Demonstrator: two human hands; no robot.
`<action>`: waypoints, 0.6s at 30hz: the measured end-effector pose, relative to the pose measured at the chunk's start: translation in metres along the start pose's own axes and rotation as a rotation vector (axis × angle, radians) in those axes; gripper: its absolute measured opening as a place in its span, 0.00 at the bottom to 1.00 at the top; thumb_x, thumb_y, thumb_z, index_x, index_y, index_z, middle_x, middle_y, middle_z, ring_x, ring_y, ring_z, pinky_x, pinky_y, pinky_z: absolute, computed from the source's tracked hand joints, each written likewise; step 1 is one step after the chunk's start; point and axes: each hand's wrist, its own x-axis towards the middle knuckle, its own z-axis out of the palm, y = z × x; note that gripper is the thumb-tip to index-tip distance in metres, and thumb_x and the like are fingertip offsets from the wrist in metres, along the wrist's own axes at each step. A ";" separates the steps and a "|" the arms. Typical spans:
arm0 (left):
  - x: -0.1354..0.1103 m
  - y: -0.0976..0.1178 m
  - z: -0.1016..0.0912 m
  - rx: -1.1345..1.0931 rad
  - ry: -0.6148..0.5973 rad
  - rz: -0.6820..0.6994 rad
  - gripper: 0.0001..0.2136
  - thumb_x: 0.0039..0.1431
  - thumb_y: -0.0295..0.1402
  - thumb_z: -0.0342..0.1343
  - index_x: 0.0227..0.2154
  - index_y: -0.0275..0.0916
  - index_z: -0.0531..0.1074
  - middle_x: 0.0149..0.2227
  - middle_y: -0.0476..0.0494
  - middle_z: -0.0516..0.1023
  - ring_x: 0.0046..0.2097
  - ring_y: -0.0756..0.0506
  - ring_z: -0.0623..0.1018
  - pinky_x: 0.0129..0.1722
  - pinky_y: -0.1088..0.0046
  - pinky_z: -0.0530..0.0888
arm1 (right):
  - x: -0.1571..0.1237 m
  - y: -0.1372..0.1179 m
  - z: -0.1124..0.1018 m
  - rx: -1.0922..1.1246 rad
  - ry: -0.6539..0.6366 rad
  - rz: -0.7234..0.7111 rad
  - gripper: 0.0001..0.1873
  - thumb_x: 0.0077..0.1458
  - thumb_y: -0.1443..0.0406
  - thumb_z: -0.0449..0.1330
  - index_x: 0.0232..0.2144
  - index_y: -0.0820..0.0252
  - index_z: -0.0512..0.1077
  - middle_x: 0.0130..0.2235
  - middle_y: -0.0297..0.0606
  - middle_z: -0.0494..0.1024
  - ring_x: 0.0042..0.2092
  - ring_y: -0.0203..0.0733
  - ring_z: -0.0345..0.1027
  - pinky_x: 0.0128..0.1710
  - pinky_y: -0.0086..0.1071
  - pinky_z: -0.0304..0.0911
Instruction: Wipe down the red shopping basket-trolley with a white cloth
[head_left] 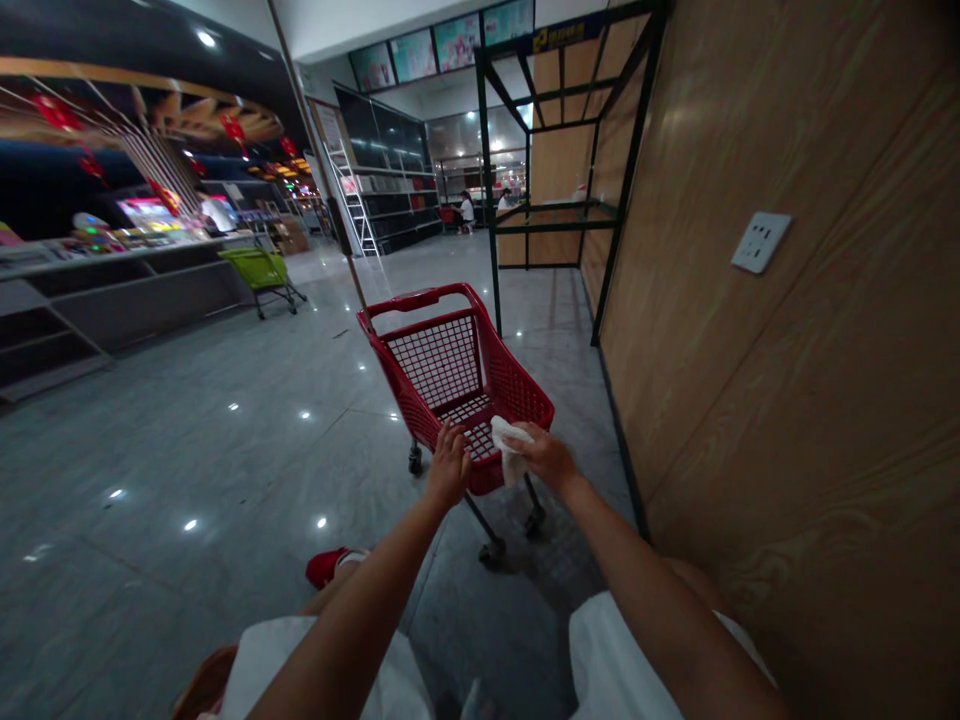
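wall: wood-veneer panel (pixel 817 400) w/ socket (pixel 760 242) | flr: polished grey tile (pixel 187 400) | dk-green metal shelf frame (pixel 486 180) | ladder (pixel 354 205)

Nothing can be read: the yellow lettering on the dark blue sign (pixel 564 35) and the pictures on the overhead screens (pixel 437 50) are too small and blurred.

The polished grey stone floor (pixel 225 430) carries a small red shopping cart (pixel 457 370) on its casters, with a dark metal shelf frame (pixel 555 235) just beside it. Farther off stand a green cart (pixel 262 272) and a stepladder (pixel 354 205), with cardboard boxes (pixel 291 238) beyond. A long worktop (pixel 127 252) along the left side holds small, colourful goods (pixel 142 235).
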 end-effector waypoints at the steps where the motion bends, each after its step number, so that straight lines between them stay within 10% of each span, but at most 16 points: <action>1: 0.000 0.001 0.001 -0.004 0.012 -0.007 0.11 0.62 0.28 0.41 0.41 0.39 0.67 0.55 0.41 0.66 0.68 0.40 0.50 0.64 0.49 0.59 | -0.001 -0.003 0.003 0.003 0.022 -0.003 0.19 0.58 0.72 0.57 0.50 0.50 0.73 0.54 0.41 0.72 0.54 0.43 0.66 0.56 0.38 0.62; 8: -0.002 -0.002 0.001 -0.037 -0.001 0.002 0.12 0.63 0.30 0.40 0.48 0.38 0.63 0.55 0.39 0.65 0.68 0.40 0.50 0.64 0.49 0.59 | -0.002 -0.060 0.033 -0.051 0.076 0.032 0.20 0.60 0.70 0.56 0.53 0.49 0.71 0.55 0.41 0.70 0.56 0.46 0.63 0.57 0.42 0.60; 18: 0.000 -0.004 -0.003 -0.038 -0.012 -0.008 0.10 0.61 0.28 0.40 0.41 0.40 0.65 0.53 0.40 0.67 0.67 0.40 0.51 0.65 0.49 0.58 | -0.010 -0.022 0.015 -0.129 0.095 0.201 0.20 0.60 0.71 0.55 0.53 0.51 0.71 0.57 0.41 0.69 0.58 0.46 0.61 0.57 0.42 0.61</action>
